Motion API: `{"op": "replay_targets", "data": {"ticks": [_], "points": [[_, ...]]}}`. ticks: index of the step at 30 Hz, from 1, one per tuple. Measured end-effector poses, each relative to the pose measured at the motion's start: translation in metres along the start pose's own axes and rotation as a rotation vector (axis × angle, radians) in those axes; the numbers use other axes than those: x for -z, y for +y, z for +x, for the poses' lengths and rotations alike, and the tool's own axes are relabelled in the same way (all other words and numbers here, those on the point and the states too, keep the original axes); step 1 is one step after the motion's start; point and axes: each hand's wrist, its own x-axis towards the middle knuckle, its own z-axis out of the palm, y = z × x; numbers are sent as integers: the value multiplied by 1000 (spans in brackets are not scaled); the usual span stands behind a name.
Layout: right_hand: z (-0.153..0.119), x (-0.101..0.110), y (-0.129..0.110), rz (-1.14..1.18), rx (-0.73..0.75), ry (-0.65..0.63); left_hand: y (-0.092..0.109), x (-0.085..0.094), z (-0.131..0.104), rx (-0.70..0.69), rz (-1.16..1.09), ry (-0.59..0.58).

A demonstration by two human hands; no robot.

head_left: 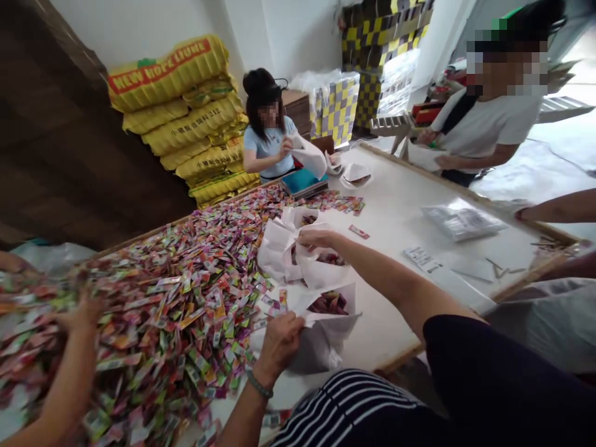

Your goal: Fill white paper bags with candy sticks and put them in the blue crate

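My left hand (pixel 283 335), with a beaded bracelet on its wrist, is closed on the rim of a white bag (pixel 321 347). This nearest bag stands open, with small colourful packets (pixel 329 303) inside. Farther forward, my right hand (pixel 315 239) reaches across and pinches the rim of another white bag (pixel 307 267), which also has packets in it. Right beside that one is a white bag (pixel 274 251), its mouth partly folded. To the left, a large heap of small packets (pixel 186 292) spreads over the table.
A person's hand (pixel 81 310) is in the heap at left. Across the table, a person in light blue handles a white bag (pixel 310 155) near a teal tray (pixel 305 181). Another person in white holds a bag (pixel 423 155). Plastic-wrapped packs (pixel 463 220) lie at right; yellow sacks (pixel 186 124) are stacked behind.
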Motion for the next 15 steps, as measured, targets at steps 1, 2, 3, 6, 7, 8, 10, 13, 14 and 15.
{"op": "replay_targets", "data": {"ticks": [1,2,3,6,7,8,10,13,14,15], "points": [[1,9,6,17,0,-60,-7,-4,10,-6,9,-14],[0,18,14,0,2,-96,-13,-8,19,-9,12,-26],[-2,25,22,-50,4,-98,-19,-13,25,-15,11,-35],[-15,30,53,-301,-4,-66,-32,-29,31,-20,-3,-58],[-20,26,63,-396,-7,-70,-35,-34,28,-13,-13,-76],[-25,20,72,-472,-11,-80,-37,-39,24,-3,-29,-103],[-34,4,83,-590,-21,-64,-39,-48,13,29,-72,-164],[-37,-18,86,-646,-91,80,-38,-57,-2,78,-123,-175],[-36,-22,84,-643,-111,130,-38,-58,-5,86,-128,-145],[-35,-24,83,-637,-116,163,-37,-59,-8,87,-127,-110]]}}
